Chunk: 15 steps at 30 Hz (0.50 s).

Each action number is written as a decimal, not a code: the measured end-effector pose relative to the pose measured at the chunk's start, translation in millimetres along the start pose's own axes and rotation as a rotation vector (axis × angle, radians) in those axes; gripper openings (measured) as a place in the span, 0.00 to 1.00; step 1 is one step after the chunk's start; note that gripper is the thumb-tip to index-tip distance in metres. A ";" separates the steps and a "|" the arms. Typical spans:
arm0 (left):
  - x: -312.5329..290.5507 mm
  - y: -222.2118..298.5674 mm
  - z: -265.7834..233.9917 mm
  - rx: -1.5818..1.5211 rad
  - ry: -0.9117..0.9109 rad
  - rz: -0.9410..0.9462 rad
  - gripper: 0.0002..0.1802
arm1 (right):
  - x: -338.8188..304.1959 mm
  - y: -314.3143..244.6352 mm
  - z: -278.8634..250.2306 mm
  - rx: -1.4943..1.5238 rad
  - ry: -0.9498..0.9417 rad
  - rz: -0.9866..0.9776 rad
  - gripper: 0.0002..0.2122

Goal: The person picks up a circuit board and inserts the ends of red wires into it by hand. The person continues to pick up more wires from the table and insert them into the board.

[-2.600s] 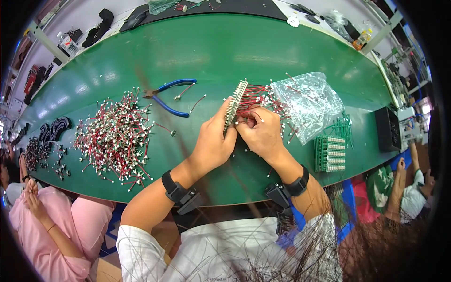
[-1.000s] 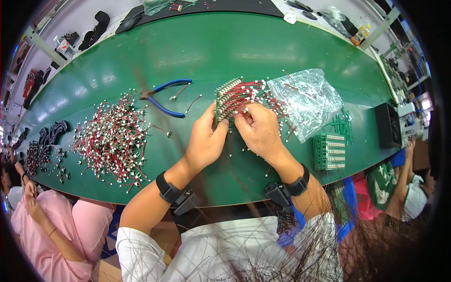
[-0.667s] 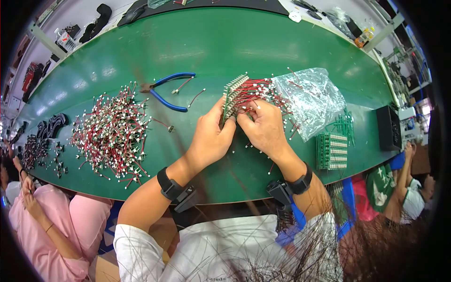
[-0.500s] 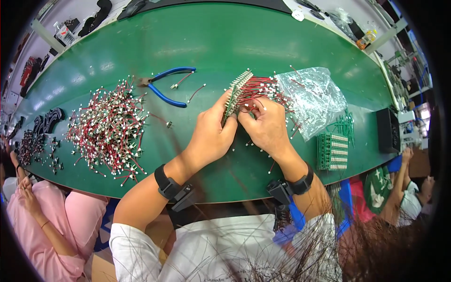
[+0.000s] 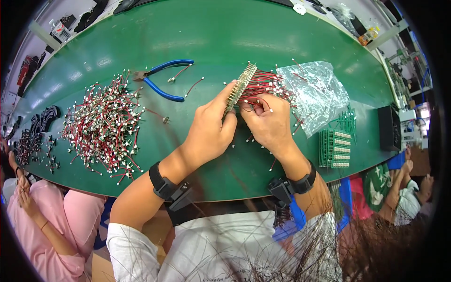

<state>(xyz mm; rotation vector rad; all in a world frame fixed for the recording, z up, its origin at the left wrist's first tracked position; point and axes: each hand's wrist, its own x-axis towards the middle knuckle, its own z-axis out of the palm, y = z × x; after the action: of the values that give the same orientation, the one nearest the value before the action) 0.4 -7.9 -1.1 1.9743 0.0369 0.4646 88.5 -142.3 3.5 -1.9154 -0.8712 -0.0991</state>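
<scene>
In my left hand [image 5: 209, 123] is a long, narrow circuit board strip [image 5: 243, 86], gripped between thumb and fingers and tilted up. Rows of pale connectors line its face. Many red wire leads [image 5: 264, 85] with white plugs fan out from its right side. My right hand [image 5: 271, 123] is closed in a pinch on a red wire lead [image 5: 266, 102] close to the strip's lower end; its fingertips hide the pinched part. Left of my hands lie blue-handled cutting pliers [image 5: 163, 92], spread apart, with a couple of loose leads beside them.
A big heap of red leads [image 5: 103, 129] covers the left. To the right are a clear plastic bag [image 5: 326, 96], a stack of green boards [image 5: 335, 149], thin green strips [image 5: 346, 123] and a black box [image 5: 388, 128]. People sit at both sides.
The board strip has turned slightly, showing more of its connector face. My right hand stays pinched near the strip's lower end, with a lead now looping above the fingers.
</scene>
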 end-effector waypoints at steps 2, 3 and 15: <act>0.6 2.9 -1.7 -0.005 -0.005 -0.020 0.30 | 0.3 1.1 1.1 -0.015 0.006 -0.014 0.04; 0.7 7.6 -2.6 -0.032 -0.012 -0.058 0.30 | 0.6 1.5 1.7 -0.029 0.013 -0.030 0.04; 6.6 -16.6 4.8 -0.395 0.097 -0.123 0.22 | 3.6 -2.9 1.0 -0.024 -0.072 -0.008 0.06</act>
<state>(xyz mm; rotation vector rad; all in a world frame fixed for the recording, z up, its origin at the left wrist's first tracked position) 11.1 -3.3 -15.5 1.5522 0.1183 0.4486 89.1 -139.0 6.7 -1.9477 -0.9294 -0.0462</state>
